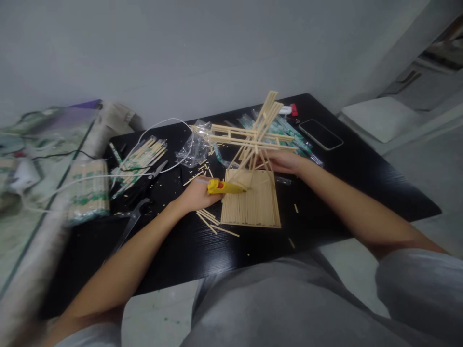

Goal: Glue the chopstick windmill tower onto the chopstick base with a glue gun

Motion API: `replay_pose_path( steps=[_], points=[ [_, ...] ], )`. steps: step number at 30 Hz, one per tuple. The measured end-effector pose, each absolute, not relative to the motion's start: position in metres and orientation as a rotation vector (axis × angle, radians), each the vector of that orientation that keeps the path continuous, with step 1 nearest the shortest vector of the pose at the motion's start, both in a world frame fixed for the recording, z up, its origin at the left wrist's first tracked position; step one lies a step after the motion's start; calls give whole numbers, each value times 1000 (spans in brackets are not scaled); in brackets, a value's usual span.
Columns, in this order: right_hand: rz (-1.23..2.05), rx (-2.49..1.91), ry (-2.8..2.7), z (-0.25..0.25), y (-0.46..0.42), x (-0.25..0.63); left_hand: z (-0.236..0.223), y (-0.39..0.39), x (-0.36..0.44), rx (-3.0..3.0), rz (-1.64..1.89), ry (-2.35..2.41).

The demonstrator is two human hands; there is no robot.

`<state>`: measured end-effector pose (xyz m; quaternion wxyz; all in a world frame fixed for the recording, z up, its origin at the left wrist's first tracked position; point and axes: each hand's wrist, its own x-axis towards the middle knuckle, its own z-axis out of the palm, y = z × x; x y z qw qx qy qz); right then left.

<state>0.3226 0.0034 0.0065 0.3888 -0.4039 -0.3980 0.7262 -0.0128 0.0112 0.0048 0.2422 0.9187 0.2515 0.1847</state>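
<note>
My left hand (198, 195) is closed around a yellow hot glue gun (229, 187), its nozzle pointing right, over a flat square base of thin wooden sticks (249, 209). At the back of that base rises a windmill-like frame of wooden sticks (256, 137), with long crossed blades and splayed legs. My right hand (280, 161) is closed at the frame's legs from the right; its fingertips are partly hidden behind the sticks. Whether the nozzle touches the base is hard to tell.
Left are scissors (152, 177), pliers (133, 217), a pile of wrapped chopsticks (144, 159) and a full pack (88, 188). A white cord (119, 175) crosses the table. Clear wrappers (195, 147) lie behind, a phone (321, 134) at right. Stick offcuts (210, 221) are scattered near the base.
</note>
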Motion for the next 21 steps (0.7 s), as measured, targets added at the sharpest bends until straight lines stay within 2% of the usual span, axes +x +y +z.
replay_pose_path(
  steps=[21],
  points=[
    [1709, -1104, -1098, 8, 1, 326, 0, 15, -13, 2504, 534, 631]
  ],
)
